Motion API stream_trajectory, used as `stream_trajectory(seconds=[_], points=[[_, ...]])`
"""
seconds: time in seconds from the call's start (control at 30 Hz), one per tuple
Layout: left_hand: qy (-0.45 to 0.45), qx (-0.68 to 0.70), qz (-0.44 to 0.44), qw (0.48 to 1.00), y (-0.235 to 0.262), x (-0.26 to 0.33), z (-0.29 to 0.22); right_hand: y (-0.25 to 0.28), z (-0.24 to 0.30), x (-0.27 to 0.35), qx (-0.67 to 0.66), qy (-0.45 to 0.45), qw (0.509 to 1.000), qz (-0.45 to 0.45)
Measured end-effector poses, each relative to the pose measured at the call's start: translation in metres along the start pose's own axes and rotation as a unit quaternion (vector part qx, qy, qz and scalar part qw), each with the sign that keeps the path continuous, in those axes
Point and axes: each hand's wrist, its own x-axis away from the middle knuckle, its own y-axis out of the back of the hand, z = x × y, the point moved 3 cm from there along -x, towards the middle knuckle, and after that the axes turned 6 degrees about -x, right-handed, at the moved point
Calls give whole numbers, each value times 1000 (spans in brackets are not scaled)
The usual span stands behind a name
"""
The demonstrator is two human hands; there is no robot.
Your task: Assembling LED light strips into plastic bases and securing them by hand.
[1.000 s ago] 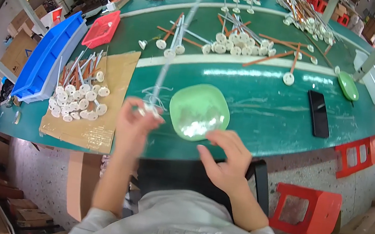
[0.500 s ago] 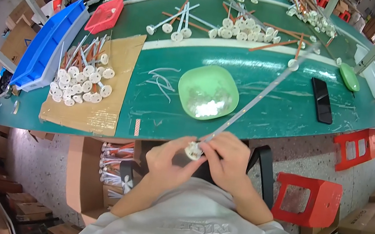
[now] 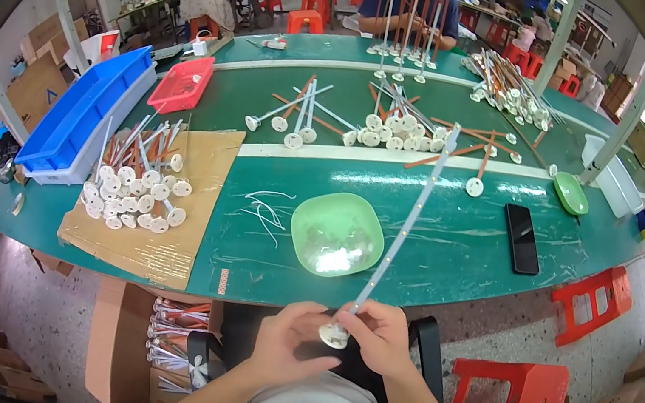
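My right hand (image 3: 380, 341) pinches a translucent LED light stick (image 3: 399, 241) low down, just above its white round base (image 3: 332, 336). The stick leans slightly right and reaches up past the table's front edge. To the left of the base is my left hand (image 3: 287, 344), its thumb and fingers spread and gripping nothing. Beyond the stick, a pale green bowl (image 3: 329, 211) with small clear bits in it stands on the green table (image 3: 428, 285). Some thin white strips (image 3: 263, 213) lie left of the bowl.
Several similar sticks lie on cardboard (image 3: 165, 260) at left, beside a blue bin (image 3: 87, 117) and red basket (image 3: 181, 86). More sticks (image 3: 391, 132) lie mid-table. A phone (image 3: 521, 239) and small green dish (image 3: 571, 193) are at right. A person (image 3: 458, 18) sits opposite.
My left hand has come off the stick's base and its fingers have spread. The right hand keeps the stick, now more upright. The view has tilted up, bringing the person opposite into sight.
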Motion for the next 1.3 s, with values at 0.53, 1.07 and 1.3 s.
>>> stream_trajectory(seconds=[0.53, 1.07, 1.3], points=[[122, 302, 48, 944, 8, 17, 25, -20, 30, -3, 244, 327, 912, 32], [105, 339, 81, 931, -8, 6, 4, -25, 43, 11, 286, 496, 819, 40], [87, 345, 51, 933, -1, 2, 7, -26, 49, 8, 258, 441, 857, 62]])
